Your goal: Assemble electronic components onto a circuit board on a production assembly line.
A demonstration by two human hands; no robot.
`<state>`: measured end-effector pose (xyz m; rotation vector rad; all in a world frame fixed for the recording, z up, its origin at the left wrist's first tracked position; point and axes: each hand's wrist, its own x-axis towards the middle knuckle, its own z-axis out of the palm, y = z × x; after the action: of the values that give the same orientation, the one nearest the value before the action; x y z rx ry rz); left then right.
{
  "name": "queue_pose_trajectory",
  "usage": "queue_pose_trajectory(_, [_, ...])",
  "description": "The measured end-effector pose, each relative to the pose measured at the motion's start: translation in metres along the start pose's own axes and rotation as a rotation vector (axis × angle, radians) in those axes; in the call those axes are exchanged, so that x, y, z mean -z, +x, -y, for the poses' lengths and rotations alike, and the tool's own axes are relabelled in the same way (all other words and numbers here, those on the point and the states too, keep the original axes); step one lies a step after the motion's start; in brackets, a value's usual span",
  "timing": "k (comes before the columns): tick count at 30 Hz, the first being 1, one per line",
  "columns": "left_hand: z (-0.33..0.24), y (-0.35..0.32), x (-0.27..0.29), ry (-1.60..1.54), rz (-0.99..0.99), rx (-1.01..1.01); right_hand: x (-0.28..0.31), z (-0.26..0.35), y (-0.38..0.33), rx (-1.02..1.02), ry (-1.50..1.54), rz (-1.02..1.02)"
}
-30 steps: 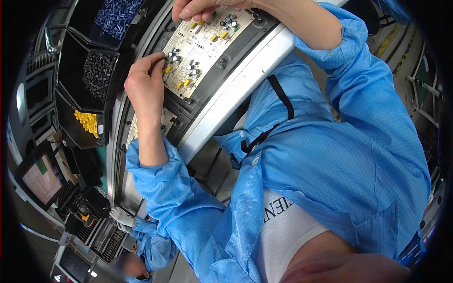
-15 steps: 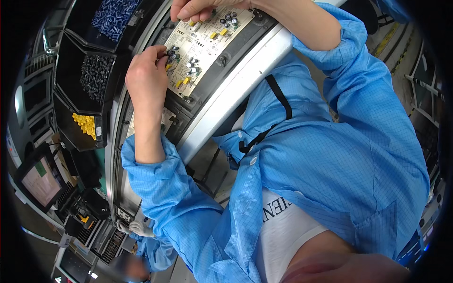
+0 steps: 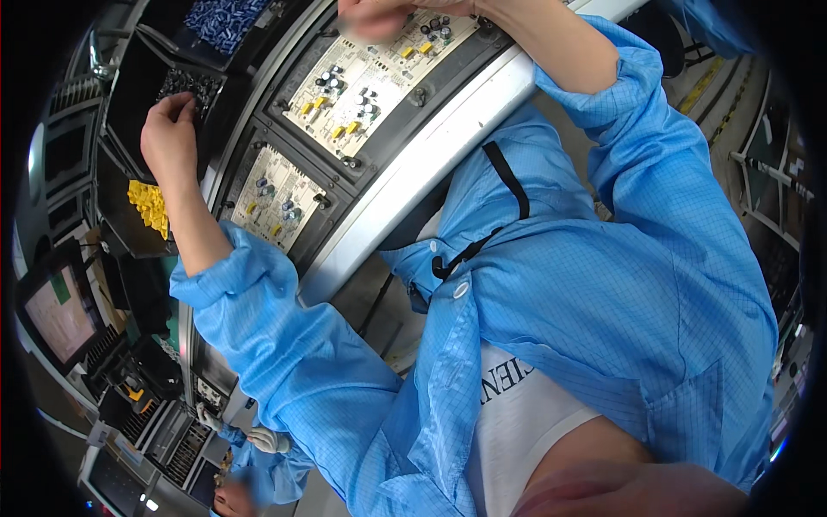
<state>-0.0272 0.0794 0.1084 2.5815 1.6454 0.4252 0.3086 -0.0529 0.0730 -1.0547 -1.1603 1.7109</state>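
A pale circuit board (image 3: 382,82) is held flat in a black frame (image 3: 396,133) in the upper middle of the view, studded with yellow blocks (image 3: 352,128) and small dark and white cylinders. Its upper end is partly covered by the right hand (image 3: 376,19), which is blurred and cut off by the picture's top edge; how far it is opened, and whether anything is held in it, cannot be told. To the left of the board, the left hand (image 3: 170,142) is held at a black bin (image 3: 129,96) of small black parts (image 3: 200,84). Its fingers are curled, with thumb and forefinger brought close together; whether a part is gripped cannot be told. Blue parts (image 3: 226,24) are contained in the bin above, yellow parts (image 3: 148,208) in the one below. A second board (image 3: 290,178) is set nearer the left sleeve (image 3: 250,280). Both boards are bordered by a silver rail (image 3: 431,142). Farther off, a screen (image 3: 60,314) and a co-worker's gloved hand (image 3: 269,440) are seen.
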Motion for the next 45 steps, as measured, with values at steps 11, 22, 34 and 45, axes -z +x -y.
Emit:
queue_pose_trajectory(11, [-0.003,-0.010,-0.002,0.072,-0.114,-0.087,-0.052,0.009,-0.017,0.207,-1.028,-0.302])
queue_pose_trajectory(22, [0.004,-0.008,-0.005,0.165,-0.124,0.007,-0.070,0.020,0.009,-0.109,-1.471,-0.384])
queue_pose_trajectory(34, [0.002,-0.016,-0.007,-0.034,-0.306,0.030,-0.087,0.036,0.001,-0.184,-1.453,-0.363])
queue_pose_trajectory(45, [-0.059,-0.073,0.015,-0.434,-0.394,-0.281,0.023,0.086,0.042,0.248,-1.325,-0.770])
